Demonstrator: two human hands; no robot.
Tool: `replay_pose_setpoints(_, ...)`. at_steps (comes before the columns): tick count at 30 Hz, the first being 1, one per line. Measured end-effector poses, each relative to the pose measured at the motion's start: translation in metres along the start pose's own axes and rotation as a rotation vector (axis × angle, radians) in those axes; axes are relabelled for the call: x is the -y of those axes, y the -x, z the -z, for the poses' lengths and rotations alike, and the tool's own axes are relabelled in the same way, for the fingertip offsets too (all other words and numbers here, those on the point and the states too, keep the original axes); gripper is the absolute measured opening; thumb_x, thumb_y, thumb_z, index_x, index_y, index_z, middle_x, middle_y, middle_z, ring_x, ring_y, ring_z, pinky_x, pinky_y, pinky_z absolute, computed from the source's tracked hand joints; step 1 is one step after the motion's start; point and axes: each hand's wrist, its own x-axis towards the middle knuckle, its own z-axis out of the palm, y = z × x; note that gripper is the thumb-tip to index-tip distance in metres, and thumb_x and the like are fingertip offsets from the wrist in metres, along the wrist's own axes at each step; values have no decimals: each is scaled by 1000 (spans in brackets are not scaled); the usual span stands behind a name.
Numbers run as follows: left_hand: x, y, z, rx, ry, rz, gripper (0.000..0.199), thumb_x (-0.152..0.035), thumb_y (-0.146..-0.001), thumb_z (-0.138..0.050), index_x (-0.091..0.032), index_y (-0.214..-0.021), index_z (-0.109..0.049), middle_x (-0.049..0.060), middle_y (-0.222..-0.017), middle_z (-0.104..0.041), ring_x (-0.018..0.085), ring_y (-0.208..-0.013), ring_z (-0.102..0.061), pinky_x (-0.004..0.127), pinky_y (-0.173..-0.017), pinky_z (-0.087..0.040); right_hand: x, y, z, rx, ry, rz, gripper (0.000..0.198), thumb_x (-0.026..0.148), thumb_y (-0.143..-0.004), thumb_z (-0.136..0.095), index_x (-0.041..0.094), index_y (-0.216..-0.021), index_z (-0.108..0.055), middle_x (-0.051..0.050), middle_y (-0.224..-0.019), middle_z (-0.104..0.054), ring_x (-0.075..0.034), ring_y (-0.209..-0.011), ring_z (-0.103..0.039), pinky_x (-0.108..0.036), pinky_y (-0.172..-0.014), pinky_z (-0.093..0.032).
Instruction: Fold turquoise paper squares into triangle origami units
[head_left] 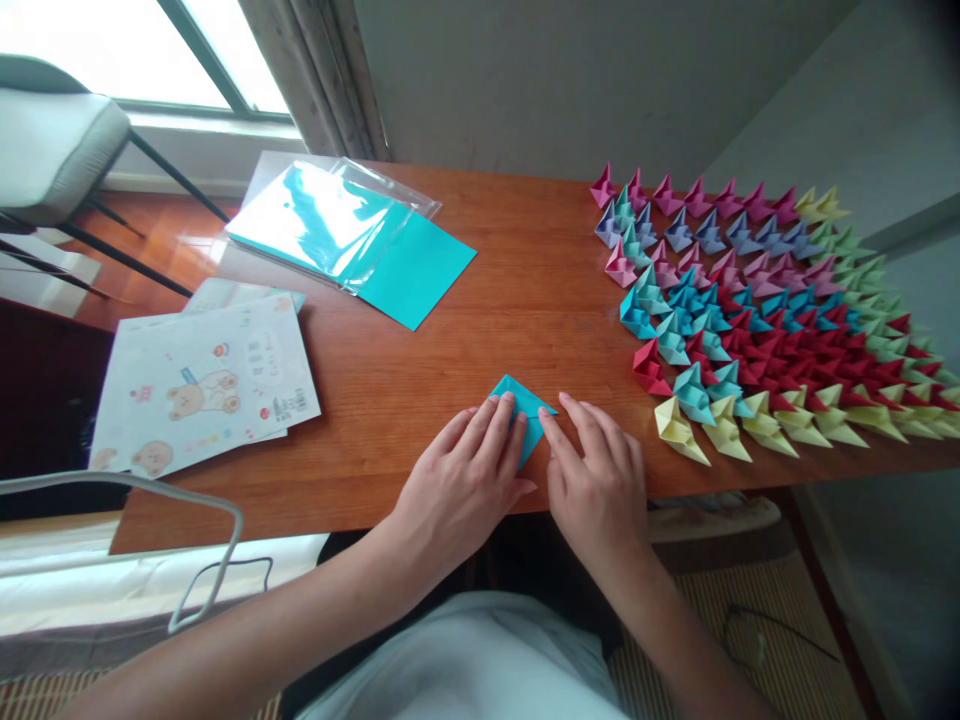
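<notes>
A small folded piece of turquoise paper [531,440] lies flat on the wooden table, near its front edge. My left hand [469,465] rests over the paper's left part with fingers stretched out, pressing it down and hiding some of it. On the other side, my right hand [596,460] touches the paper's right corner with an extended index fingertip, the other fingers spread loosely on the table. Creases and a folded flap show on the paper between the two hands.
Rows of folded paper figures [780,345] in several colours cover the table's right side. Turquoise sheets [424,265] in a clear sleeve lie at the back left. Bear-printed packs [210,385] are at the left, near a grey cable [236,530]. A chair [60,150] stands beyond.
</notes>
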Motion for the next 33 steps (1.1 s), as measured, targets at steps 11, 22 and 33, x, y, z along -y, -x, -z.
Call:
replay_pose_setpoints(11,23,42,6,-78,-74,79,48,-32,-101,-49,-10,-143,-54,11,-154,-48,31,-136,-53,44,-107,-44,1,-1,3,-21,-16,6,42,13,-93,-54,23,-133,-63,-11,-143,-60,-32,-126,-56,-48,-94,-46)
replay_pose_setpoints(22,38,24,5,-208,346,249,30,-29,-98,-53,-22,-125,-62,8,-131,-68,25,-117,-63,40,-98,-51,-6,-7,-5,-109,-165,8,42,7,-88,-56,22,-125,-69,-10,-135,-64,-30,-120,-59,-49,-98,-51)
replay_pose_setpoints(33,41,-36,8,-51,352,178,34,-24,-90,-62,-21,-125,-61,12,-133,-58,29,-121,-56,47,-105,-47,-14,-18,-7,-104,-371,21,40,14,-94,-53,21,-133,-61,-11,-132,-66,-28,-121,-58,-49,-103,-50)
